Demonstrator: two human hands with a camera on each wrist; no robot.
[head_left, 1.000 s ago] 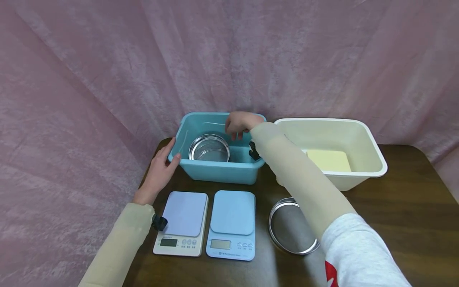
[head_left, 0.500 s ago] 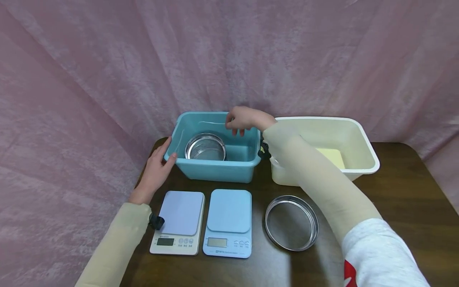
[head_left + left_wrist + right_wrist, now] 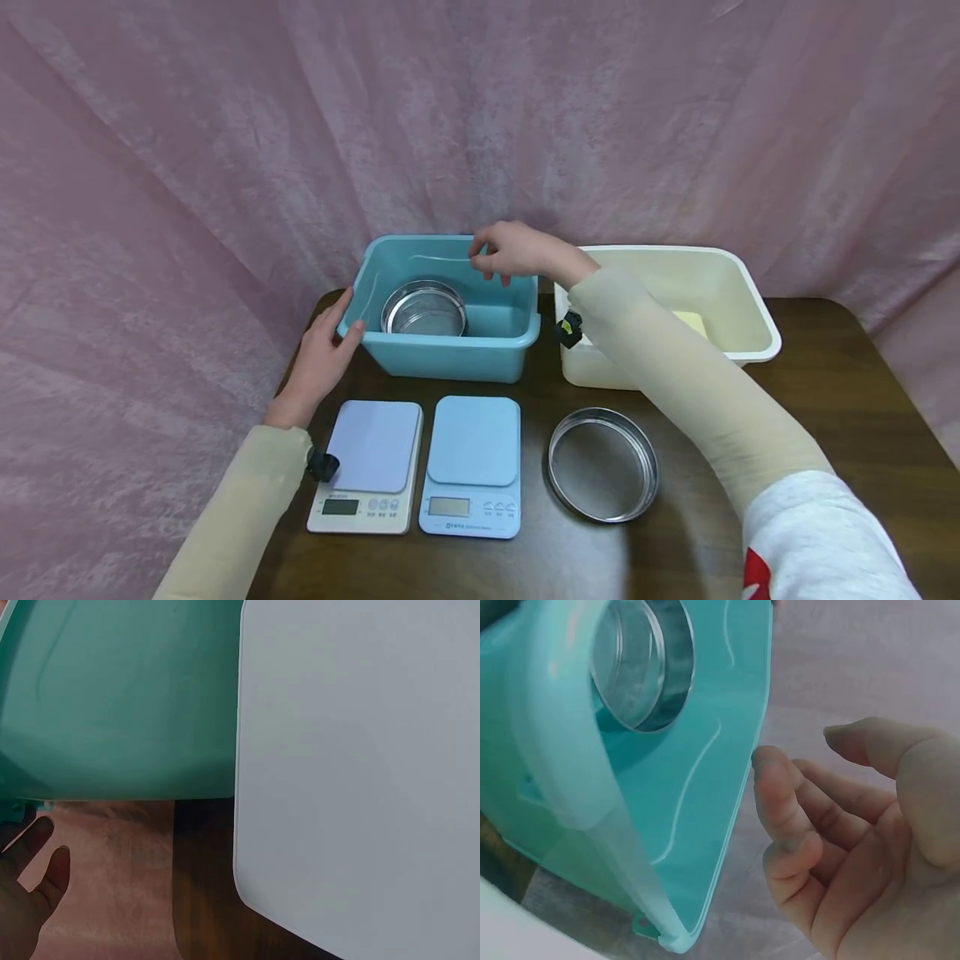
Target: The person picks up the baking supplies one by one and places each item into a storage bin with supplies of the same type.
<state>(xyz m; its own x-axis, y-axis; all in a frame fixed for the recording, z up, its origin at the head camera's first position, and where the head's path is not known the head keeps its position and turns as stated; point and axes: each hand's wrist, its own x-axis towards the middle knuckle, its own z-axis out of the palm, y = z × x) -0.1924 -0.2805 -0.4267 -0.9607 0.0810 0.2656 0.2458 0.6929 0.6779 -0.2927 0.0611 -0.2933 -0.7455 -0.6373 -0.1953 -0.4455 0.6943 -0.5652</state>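
Note:
My left hand point(image 3: 321, 360) lies at the left end of a blue plastic tub point(image 3: 450, 350), its fingers along the rim and the thumb by the front edge. Inside that tub sits a round metal sieve point(image 3: 423, 310), towards the left. Over the tub's back right part hovers my right hand point(image 3: 517, 250), fingers loosely bent. From the right wrist, the right hand point(image 3: 855, 840) shows thumb and fingers apart with nothing between them. A second round sieve point(image 3: 602, 467) lies on the table, right of a blue kitchen scale point(image 3: 474, 442).
A white kitchen scale point(image 3: 375, 450) stands left of the blue one on the dark wooden table point(image 3: 825, 400). At the right, a cream tub point(image 3: 675, 275) holds a pale yellow block point(image 3: 692, 322), partly behind my right forearm. A pink curtain point(image 3: 480, 125) hangs behind.
My right hand has risen slightly and shifted right over the blue tub. Its forearm has moved off the sieve on the table. The left hand stays at the tub's left end.

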